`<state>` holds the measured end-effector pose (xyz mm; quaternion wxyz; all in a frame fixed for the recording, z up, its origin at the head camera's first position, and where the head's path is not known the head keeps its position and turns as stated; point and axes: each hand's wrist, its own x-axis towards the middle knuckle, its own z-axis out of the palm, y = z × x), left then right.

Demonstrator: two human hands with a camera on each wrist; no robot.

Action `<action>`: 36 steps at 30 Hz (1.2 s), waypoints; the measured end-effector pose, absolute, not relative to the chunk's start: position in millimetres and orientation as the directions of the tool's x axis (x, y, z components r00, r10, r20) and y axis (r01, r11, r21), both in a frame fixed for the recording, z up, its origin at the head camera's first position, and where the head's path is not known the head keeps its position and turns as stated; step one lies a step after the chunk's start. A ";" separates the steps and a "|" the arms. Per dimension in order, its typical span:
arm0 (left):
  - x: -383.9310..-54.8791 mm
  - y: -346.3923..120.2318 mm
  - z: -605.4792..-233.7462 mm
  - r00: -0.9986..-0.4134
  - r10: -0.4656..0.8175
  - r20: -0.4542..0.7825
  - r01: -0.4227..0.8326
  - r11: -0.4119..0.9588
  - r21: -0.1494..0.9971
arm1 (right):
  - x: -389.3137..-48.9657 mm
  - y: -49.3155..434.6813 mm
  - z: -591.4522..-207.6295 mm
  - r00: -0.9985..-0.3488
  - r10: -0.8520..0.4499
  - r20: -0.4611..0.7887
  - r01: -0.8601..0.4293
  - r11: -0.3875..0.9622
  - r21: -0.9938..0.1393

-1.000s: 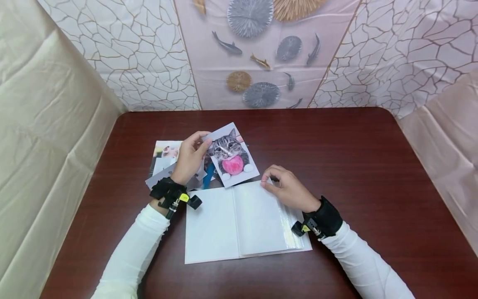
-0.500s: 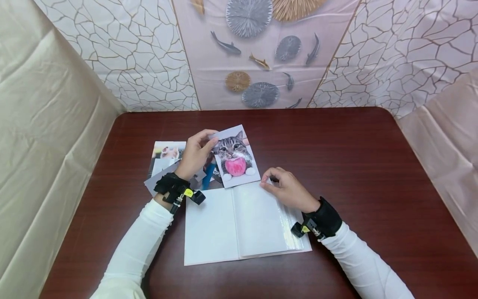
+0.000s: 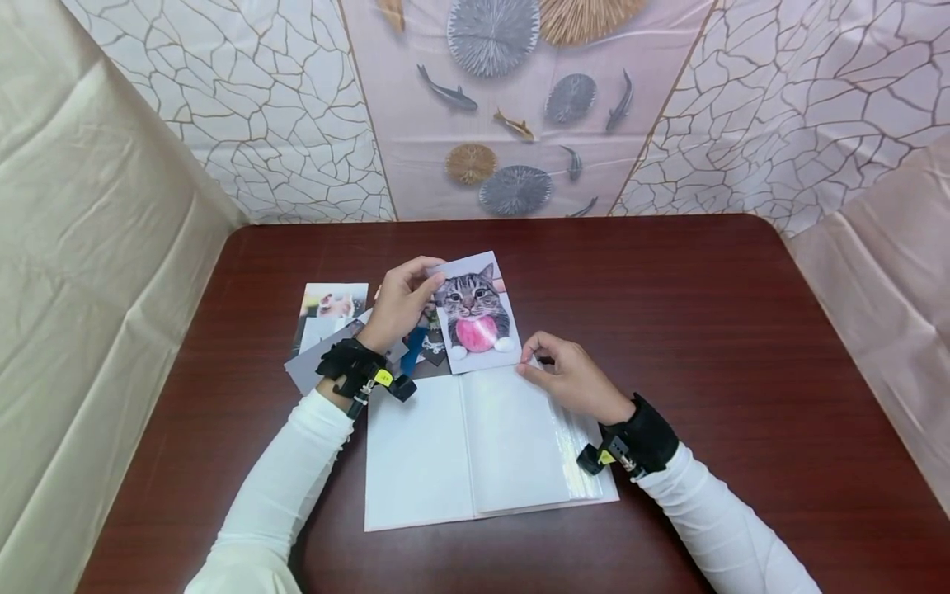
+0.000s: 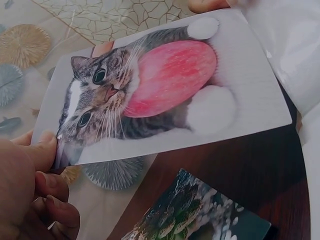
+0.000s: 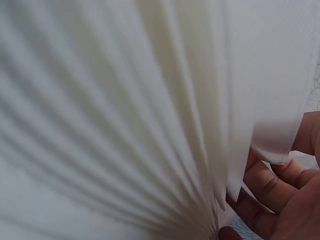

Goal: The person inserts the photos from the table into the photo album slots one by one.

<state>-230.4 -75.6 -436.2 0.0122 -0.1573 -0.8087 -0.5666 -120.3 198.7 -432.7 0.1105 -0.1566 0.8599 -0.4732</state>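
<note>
Cat photo [image 3: 478,315] in left hand [image 3: 403,305]

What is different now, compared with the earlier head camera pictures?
The left hand moved rightward with the rectangular glossy photo of a grey tabby cat, which also turned slightly more upright. Nothing was newly grasped or released. The right hand stayed at the far edge of the open white album.

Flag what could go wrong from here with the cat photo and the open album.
The cat photo, pinched near one corner by the left hand, might tilt or bend. Its lower edge, by the top of the album, could snag there. The page might slip from the right hand.
</note>
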 end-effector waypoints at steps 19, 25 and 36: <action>-231.8 -63.1 -441.5 -0.937 0.309 0.160 0.225 0.187 0.956 | -122.8 198.5 -433.6 -0.937 -0.340 -0.078 -0.096 0.467 -0.879; -223.4 -63.2 -443.3 -0.930 0.346 0.125 0.200 0.189 0.961 | -123.8 197.2 -433.9 -0.938 -0.318 -0.135 -0.032 0.470 -0.882; -205.4 -75.6 -448.9 -0.880 0.475 0.029 0.116 0.155 0.981 | -124.2 200.1 -437.6 -0.926 -0.354 -0.133 -0.056 0.477 -0.877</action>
